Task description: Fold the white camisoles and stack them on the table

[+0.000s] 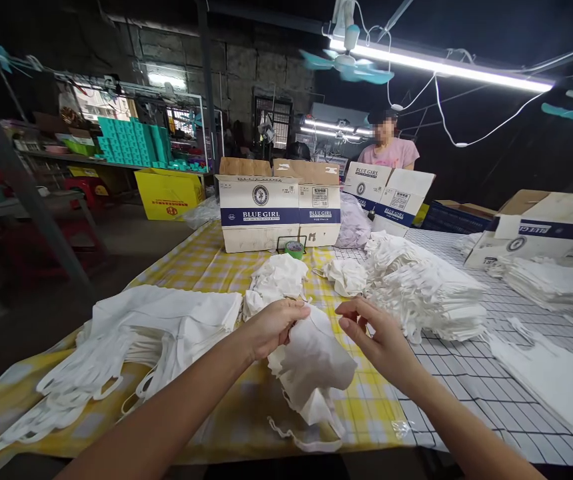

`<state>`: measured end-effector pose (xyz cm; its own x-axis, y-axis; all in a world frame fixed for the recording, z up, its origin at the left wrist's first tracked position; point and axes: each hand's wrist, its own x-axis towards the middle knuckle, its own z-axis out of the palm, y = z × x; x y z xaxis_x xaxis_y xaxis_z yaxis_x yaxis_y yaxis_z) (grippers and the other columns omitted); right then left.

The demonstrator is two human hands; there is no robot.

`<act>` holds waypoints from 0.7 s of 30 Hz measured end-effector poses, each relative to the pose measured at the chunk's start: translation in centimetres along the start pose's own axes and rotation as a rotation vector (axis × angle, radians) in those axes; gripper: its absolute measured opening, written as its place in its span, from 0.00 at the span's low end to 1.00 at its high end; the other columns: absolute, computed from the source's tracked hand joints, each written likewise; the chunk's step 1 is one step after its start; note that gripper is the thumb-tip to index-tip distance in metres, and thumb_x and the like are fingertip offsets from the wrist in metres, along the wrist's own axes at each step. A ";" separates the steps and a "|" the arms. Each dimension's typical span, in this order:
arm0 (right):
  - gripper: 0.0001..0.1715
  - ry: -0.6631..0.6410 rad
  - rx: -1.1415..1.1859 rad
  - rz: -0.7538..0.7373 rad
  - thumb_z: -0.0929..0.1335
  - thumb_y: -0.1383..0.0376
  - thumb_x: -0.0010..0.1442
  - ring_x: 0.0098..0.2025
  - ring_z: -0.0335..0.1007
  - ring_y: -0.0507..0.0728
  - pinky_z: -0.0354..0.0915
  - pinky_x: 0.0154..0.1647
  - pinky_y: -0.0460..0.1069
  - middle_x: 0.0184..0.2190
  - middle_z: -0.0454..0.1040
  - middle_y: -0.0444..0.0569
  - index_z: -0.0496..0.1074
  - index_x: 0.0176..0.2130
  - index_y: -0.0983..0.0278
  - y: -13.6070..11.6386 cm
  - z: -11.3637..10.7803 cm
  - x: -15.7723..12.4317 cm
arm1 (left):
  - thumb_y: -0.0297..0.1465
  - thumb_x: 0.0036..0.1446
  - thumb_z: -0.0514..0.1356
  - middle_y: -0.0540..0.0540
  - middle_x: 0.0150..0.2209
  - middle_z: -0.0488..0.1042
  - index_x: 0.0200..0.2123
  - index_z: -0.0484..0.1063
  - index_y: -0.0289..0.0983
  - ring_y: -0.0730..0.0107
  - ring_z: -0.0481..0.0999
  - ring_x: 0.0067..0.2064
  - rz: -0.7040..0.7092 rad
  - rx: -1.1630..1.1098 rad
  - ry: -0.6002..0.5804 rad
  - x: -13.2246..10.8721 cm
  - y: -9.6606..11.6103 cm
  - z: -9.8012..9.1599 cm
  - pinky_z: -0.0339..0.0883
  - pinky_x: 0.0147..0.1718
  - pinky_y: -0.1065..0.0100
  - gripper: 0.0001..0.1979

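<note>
My left hand (279, 327) pinches the upper edge of a white cloth piece with a thin strap (316, 353), which hangs down over the yellow checked cloth. To its right, my right hand (374, 333) is apart from the fabric, its fingers loosely bent and separated, with nothing visible in them. A stack of flat white cloth pieces with long straps (166, 313) lies left of my left forearm. Just beyond my hands sits a crumpled white cloth heap (279, 277). Beyond my right hand is a large pile of white pieces (421, 287).
Cardboard boxes (261, 217) stand along the table's far side, with a green tape roll (294, 250) in front. Behind another box (386, 193) is a person in a pink top (391, 152). More white pieces (551, 380) lie at right. Fans hang overhead.
</note>
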<state>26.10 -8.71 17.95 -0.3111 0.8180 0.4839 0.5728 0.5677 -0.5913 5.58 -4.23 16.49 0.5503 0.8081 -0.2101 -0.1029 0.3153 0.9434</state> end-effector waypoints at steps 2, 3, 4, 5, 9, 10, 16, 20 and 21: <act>0.12 0.001 0.014 0.028 0.60 0.58 0.62 0.32 0.64 0.53 0.61 0.30 0.48 0.31 0.70 0.48 0.68 0.38 0.61 0.4 0.2 -0.1 | 0.38 0.46 0.62 0.53 0.21 0.65 0.30 0.69 0.32 0.80 0.60 0.19 -0.014 -0.008 0.016 -0.1 0.3 0.2 0.51 0.18 0.75 0.14; 0.13 0.011 0.034 0.050 0.60 0.57 0.62 0.32 0.65 0.54 0.61 0.30 0.48 0.32 0.70 0.48 0.67 0.39 0.61 0.6 0.3 0.0 | 0.38 0.46 0.62 0.53 0.22 0.65 0.31 0.69 0.32 0.80 0.62 0.20 -0.015 -0.007 0.016 -0.2 0.5 0.4 0.52 0.19 0.75 0.14; 0.13 0.020 0.060 0.075 0.60 0.56 0.62 0.33 0.65 0.54 0.62 0.31 0.48 0.33 0.71 0.49 0.67 0.40 0.61 0.9 0.4 0.1 | 0.38 0.46 0.62 0.52 0.23 0.66 0.31 0.69 0.33 0.79 0.63 0.21 -0.012 0.005 0.013 -0.4 0.8 0.6 0.54 0.20 0.75 0.14; 0.14 0.027 0.088 0.100 0.60 0.56 0.62 0.34 0.66 0.55 0.63 0.32 0.48 0.34 0.71 0.49 0.67 0.41 0.61 1.3 0.5 0.3 | 0.39 0.46 0.62 0.51 0.25 0.67 0.31 0.69 0.33 0.79 0.63 0.23 -0.005 0.034 0.010 -0.6 1.1 0.7 0.55 0.22 0.75 0.14; 0.16 -0.031 0.141 0.160 0.59 0.56 0.62 0.37 0.67 0.56 0.64 0.32 0.48 0.39 0.71 0.50 0.67 0.44 0.60 3.0 1.4 1.0 | 0.41 0.50 0.59 0.54 0.20 0.60 0.23 0.66 0.34 0.80 0.56 0.20 0.035 0.385 -0.158 -1.9 2.2 -0.2 0.46 0.19 0.74 0.15; 0.16 -0.069 0.127 0.158 0.59 0.57 0.62 0.38 0.68 0.56 0.64 0.33 0.48 0.39 0.72 0.50 0.67 0.44 0.60 3.5 1.9 1.0 | 0.42 0.51 0.57 0.55 0.18 0.56 0.21 0.64 0.35 0.80 0.53 0.19 0.043 0.514 -0.238 -2.3 2.1 -0.9 0.43 0.18 0.73 0.17; 0.21 -0.451 -0.029 0.131 0.65 0.61 0.57 0.40 0.69 0.57 0.64 0.40 0.51 0.46 0.68 0.51 0.65 0.51 0.58 6.4 7.5 -0.8 | 0.39 0.54 0.52 0.53 0.18 0.60 0.19 0.64 0.36 0.76 0.58 0.21 0.009 1.075 -0.311 -4.9 -5.3 -4.8 0.47 0.20 0.72 0.16; 0.42 -0.511 -0.062 0.070 0.71 0.61 0.48 0.51 0.62 0.62 0.60 0.47 0.54 0.54 0.61 0.53 0.54 0.58 0.58 7.5 12.5 -1.9 | 0.44 0.47 0.58 0.49 0.32 0.72 0.41 0.67 0.40 0.62 0.71 0.35 -0.086 1.285 0.124 -6.2 -12.5 -3.9 0.57 0.30 0.69 0.19; 0.43 -0.468 -0.073 0.081 0.72 0.62 0.46 0.51 0.61 0.63 0.60 0.47 0.53 0.54 0.60 0.53 0.54 0.58 0.59 7.6 13.7 -2.1 | 0.44 0.46 0.60 0.48 0.33 0.73 0.43 0.65 0.40 0.59 0.72 0.36 -0.111 1.326 0.171 -6.4 -13.6 -3.5 0.58 0.31 0.68 0.22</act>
<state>20.68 -4.82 3.60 -0.5616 0.8229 0.0863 0.6557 0.5063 -0.5601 0.58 -11.96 4.07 0.3832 0.8923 -0.2387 0.8644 -0.2552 0.4333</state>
